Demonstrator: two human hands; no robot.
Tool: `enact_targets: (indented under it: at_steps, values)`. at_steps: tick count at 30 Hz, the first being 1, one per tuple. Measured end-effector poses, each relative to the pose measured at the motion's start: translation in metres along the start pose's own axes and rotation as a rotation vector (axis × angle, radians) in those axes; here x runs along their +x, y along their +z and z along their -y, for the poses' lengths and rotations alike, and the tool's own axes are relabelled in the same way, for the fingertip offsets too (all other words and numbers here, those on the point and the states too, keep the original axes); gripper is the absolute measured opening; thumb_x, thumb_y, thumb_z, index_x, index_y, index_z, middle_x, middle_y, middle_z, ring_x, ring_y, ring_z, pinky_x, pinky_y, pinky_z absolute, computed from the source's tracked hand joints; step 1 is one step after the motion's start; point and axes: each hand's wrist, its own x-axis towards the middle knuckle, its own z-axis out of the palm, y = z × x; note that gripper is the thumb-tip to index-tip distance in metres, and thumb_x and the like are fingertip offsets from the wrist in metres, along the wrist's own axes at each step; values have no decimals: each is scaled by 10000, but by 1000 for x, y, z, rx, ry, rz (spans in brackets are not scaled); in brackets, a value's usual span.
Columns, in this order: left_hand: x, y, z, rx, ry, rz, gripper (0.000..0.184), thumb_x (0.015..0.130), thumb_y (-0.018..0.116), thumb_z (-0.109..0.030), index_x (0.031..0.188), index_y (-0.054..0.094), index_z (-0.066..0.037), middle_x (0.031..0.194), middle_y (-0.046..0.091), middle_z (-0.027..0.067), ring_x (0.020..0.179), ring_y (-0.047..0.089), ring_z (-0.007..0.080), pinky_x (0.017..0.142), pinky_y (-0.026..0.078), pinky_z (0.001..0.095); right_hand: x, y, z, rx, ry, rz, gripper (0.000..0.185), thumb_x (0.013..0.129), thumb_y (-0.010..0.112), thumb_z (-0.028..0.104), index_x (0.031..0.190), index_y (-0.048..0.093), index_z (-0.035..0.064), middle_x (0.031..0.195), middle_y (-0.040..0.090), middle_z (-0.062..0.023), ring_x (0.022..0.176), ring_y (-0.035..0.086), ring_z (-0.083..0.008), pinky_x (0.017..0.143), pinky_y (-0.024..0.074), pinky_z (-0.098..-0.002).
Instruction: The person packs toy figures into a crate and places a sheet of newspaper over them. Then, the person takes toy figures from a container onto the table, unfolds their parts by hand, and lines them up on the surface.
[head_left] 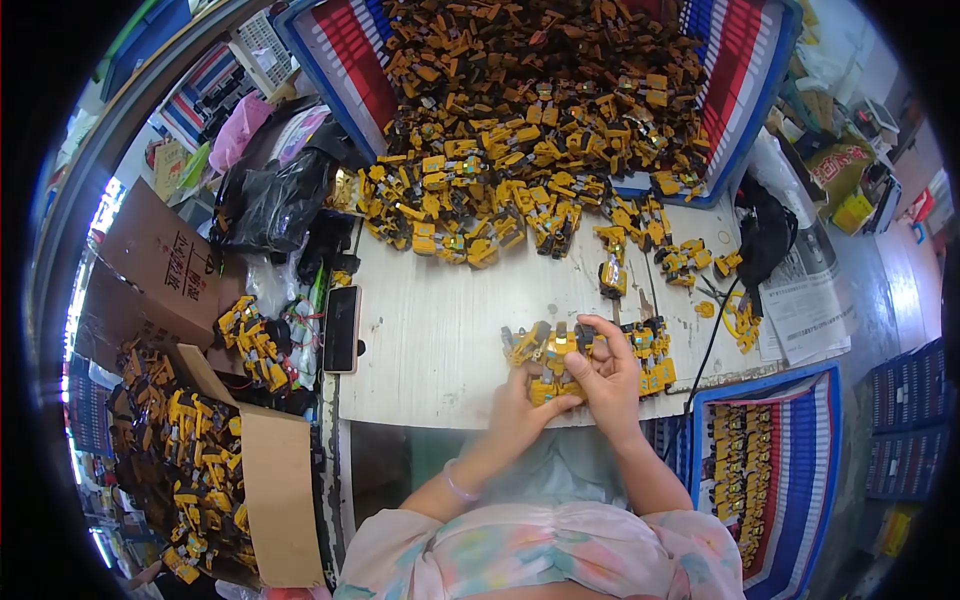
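Both hands meet over the near edge of the white table (430, 340), gripping one yellow and black toy robot (556, 350). My left hand (522, 412) closes around its lower left part, thumb pointing right. From the right, my right hand (610, 378) pinches the toy's upper right side between thumb and fingers. The fingers hide much of the toy's middle. Just right of my right hand lies a small group of similar yellow toys (655, 358), touching or nearly touching the fingers.
A blue-rimmed crate (745, 130) spills a large heap of yellow toys (540, 130) onto the table's back. A phone (342, 328) lies at left, near a cardboard box (280, 500) of toys. A black cable (703, 365) crosses at right, above a second crate (825, 450) with toys in rows.
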Motion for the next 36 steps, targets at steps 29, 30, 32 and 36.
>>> enact_targets:
  at_steps: [29, 30, 32, 36]
  values:
    - [14, -9, -4, -818, -145, 102, 435, 859, 540, -84, 1235, 346, 22, 1168, 520, 175, 1041, 537, 210, 900, 426, 321, -33, 6, -38, 32, 35, 77, 672, 800, 533, -37, 1347, 163, 88, 1104, 515, -111, 1020, 513, -177, 884, 411, -286]
    - [14, -7, -5, -820, -147, 89, 434, 861, 537, -87, 1235, 346, 25, 1166, 521, 172, 1036, 538, 209, 895, 427, 319, -32, 8, -30, 42, 91, 77, 683, 797, 531, -64, 1351, 165, 97, 1133, 514, -131, 1066, 497, -174, 893, 407, -293]
    - [12, -5, -10, -822, -147, 57, 433, 865, 532, -93, 1234, 344, 32, 1162, 523, 166, 1027, 541, 206, 885, 431, 314, -28, 5, -26, 83, 164, 124, 688, 797, 544, -56, 1353, 168, 101, 1138, 511, -130, 1063, 497, -169, 892, 407, -287]
    - [9, -9, -6, -751, -128, 42, 416, 873, 525, -106, 1226, 357, 38, 1145, 529, 148, 1013, 539, 184, 867, 433, 292, -25, 5, -24, 188, 264, 178, 688, 794, 568, -43, 1347, 187, 107, 1133, 515, -129, 1039, 509, -161, 882, 414, -278]
